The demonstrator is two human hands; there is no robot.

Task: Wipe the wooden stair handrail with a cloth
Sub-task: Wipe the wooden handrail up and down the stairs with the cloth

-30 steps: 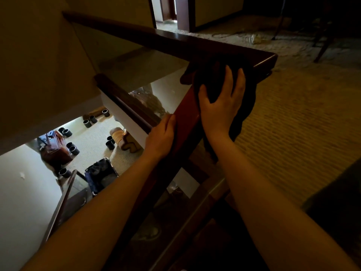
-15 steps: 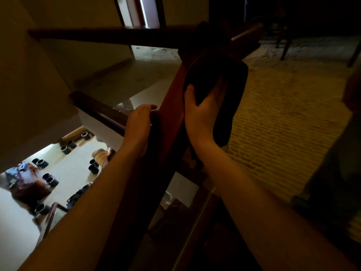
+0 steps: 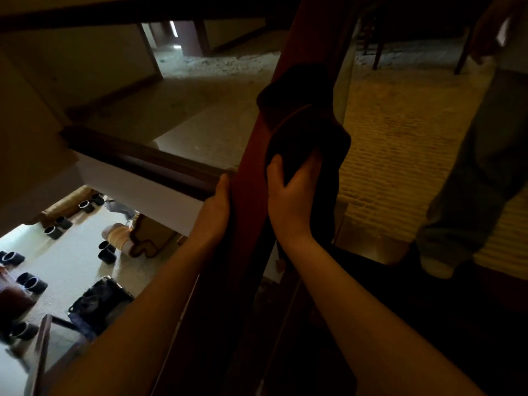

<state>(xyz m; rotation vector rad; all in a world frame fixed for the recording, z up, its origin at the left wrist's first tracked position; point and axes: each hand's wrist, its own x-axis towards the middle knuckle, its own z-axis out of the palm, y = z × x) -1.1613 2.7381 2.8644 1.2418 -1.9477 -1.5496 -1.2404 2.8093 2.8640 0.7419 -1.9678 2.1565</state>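
Both hands busy: my right hand [image 3: 290,201] has dragged the cloth [image 3: 307,138] back down the handrail [image 3: 257,178] toward me (wipe progressing), fingers gripping it; left hand [image 3: 215,205] still clamps the rail alongside.

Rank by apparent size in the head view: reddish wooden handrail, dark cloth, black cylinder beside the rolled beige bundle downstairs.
1. Reddish wooden handrail
2. Dark cloth
3. Black cylinder; it lies far below, so true size is unsure.
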